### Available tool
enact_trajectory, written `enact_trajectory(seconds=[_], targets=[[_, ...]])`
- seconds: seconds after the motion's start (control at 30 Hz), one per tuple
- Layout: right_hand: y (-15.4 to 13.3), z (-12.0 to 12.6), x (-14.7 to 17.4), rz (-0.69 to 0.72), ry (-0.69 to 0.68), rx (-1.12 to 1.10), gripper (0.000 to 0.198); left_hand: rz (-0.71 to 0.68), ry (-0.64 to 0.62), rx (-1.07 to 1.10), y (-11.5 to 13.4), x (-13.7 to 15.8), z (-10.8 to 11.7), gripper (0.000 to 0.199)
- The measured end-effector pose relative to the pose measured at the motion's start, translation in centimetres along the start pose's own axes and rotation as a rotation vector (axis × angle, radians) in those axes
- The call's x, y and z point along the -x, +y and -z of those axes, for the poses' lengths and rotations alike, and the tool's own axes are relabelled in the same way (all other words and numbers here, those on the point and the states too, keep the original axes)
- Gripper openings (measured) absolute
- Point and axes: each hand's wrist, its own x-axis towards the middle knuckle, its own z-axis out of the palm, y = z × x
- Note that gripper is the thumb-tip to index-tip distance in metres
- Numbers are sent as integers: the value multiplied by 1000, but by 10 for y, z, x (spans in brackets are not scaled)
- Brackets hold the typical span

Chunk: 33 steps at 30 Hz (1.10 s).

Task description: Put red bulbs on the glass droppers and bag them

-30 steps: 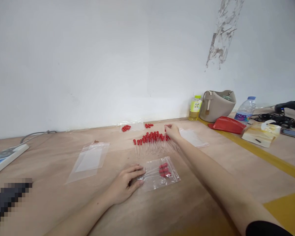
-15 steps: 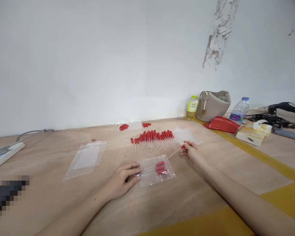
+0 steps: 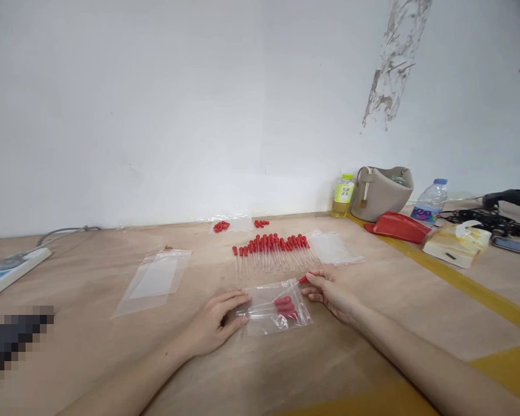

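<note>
A clear zip bag (image 3: 260, 326) lies flat in front of me, with several red-bulbed glass droppers (image 3: 285, 306) inside. My left hand (image 3: 219, 320) holds its left end, fingers along the upper edge and thumb on the lower. At the bag's right end, my right hand (image 3: 327, 292) pinches the red bulb of another dropper (image 3: 305, 278). Its glass tube points left into the bag's mouth; how deep it reaches is hard to see. Just behind the bag, a row of droppers (image 3: 277, 245) lies with bulbs toward the wall.
Clear bags (image 3: 156, 274) lie to the left, another clear bag (image 3: 335, 248) behind my right hand. Loose red bulbs (image 3: 221, 226) sit near the wall. A power strip (image 3: 17, 271) is at far left. On the right are bottles (image 3: 342, 196), a grey bag (image 3: 383, 196) and a tissue pack (image 3: 457, 245).
My right hand has moved left and toward me, bringing the dropper's tube into the bag's mouth. My left hand stays on the bag. The view has shifted slightly.
</note>
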Motion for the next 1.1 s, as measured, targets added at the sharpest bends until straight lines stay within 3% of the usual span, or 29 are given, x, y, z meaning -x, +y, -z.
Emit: enact_trajectory(seconds=[0.13,0.33,0.53,0.6,0.67,0.8,0.9,0.97,1.1], targets=[[1,0,-1,23,33,64,14,5,-10,-18,0,1,0,37],[10,-5,1,145,-76,432,22,-7,-2,-20,0,-1,1,38],[9,-15,9,106,-565,253,33,4,-8,-20,0,-1,1,39],[7,-13,9,98,-636,266,34,-3,-22,-37,0,-1,1,38],[5,-9,5,154,-526,371,31,-40,-53,-73,0,0,1,37],[-3,-4,-17,424,-56,760,12,-107,-127,-136,4,-1,3,33],[-13,-10,-44,611,107,1017,5,-93,-124,-117,5,-1,4,33],[-19,-19,-63,633,176,1127,12,-89,-116,-104,6,-1,4,33],[-24,-39,-90,542,268,1268,24,-94,-116,-94,5,-2,4,33]])
